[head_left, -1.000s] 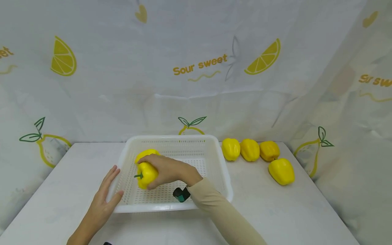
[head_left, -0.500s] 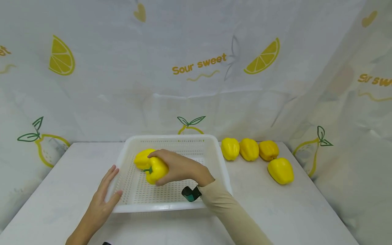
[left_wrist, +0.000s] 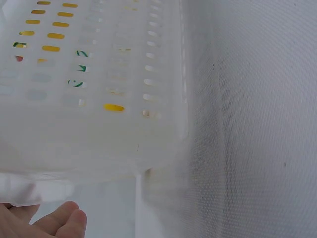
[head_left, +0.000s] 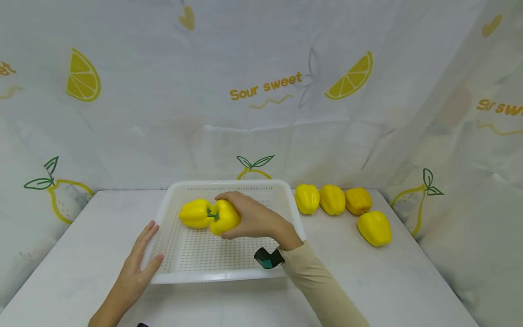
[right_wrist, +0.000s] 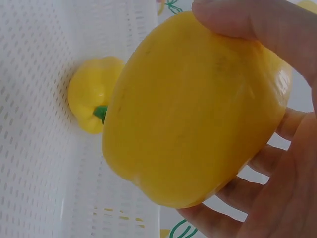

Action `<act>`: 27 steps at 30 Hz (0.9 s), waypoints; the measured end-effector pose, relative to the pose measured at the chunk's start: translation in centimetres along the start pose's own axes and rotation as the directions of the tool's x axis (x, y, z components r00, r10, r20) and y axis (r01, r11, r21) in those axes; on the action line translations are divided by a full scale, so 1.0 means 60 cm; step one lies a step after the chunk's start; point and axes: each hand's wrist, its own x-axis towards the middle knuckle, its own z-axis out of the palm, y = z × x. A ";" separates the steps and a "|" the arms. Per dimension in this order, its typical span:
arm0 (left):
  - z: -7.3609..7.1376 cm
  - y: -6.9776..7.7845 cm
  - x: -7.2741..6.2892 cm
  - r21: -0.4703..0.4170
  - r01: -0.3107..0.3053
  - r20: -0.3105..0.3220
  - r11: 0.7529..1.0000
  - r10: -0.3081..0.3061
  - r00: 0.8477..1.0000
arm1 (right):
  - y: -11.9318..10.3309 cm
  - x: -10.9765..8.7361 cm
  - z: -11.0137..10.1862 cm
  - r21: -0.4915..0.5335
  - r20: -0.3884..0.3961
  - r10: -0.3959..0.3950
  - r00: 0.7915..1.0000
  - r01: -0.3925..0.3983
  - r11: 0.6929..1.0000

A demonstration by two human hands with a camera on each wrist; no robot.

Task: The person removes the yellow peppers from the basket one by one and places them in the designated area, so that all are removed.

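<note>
My right hand (head_left: 255, 218) grips a yellow bell pepper (head_left: 226, 218) over the white plastic basket (head_left: 224, 275), thumb on one side and fingers round the other. In the right wrist view the held bell pepper (right_wrist: 193, 109) fills the middle, clear of the basket wall. Its green stem points left in the head view. A second yellow bell pepper (head_left: 195, 213) lies in the basket's left part, just left of the held one. My left hand (head_left: 136, 268) rests at the basket's left rim, fingers extended; the left wrist view shows its fingertips (left_wrist: 64, 218) by the rim.
Several yellow bell peppers stand on the white table (head_left: 347, 281) right of the basket: three along the back edge, such as the middle one (head_left: 333, 200), and another bell pepper (head_left: 375, 228) nearer. A printed white cloth (head_left: 261, 136) hangs behind the table.
My right hand has moved right and slightly back with the held bell pepper, uncovering the other pepper in the basket. The left hand stays at the rim.
</note>
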 end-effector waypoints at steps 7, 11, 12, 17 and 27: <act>0.001 -0.001 0.000 0.004 -0.001 -0.005 1.000 0.001 1.000 | 0.006 -0.015 -0.012 0.017 -0.045 0.027 0.999 -0.027 1.000; 0.000 0.000 0.000 0.008 0.000 -0.004 1.000 0.000 1.000 | 0.012 -0.025 -0.019 0.039 -0.075 0.051 0.996 -0.048 0.998; 0.000 0.000 0.000 0.008 0.000 -0.004 1.000 0.000 1.000 | 0.013 -0.028 -0.021 0.044 -0.081 0.055 0.995 -0.052 0.998; 0.000 0.001 0.001 0.006 0.004 -0.004 1.000 -0.004 1.000 | 0.020 -0.045 -0.031 0.053 -0.112 0.078 0.991 -0.072 0.996; 0.001 0.000 0.001 0.015 0.017 0.000 1.000 -0.017 1.000 | 0.039 -0.078 -0.048 0.103 -0.176 0.115 0.978 -0.098 0.990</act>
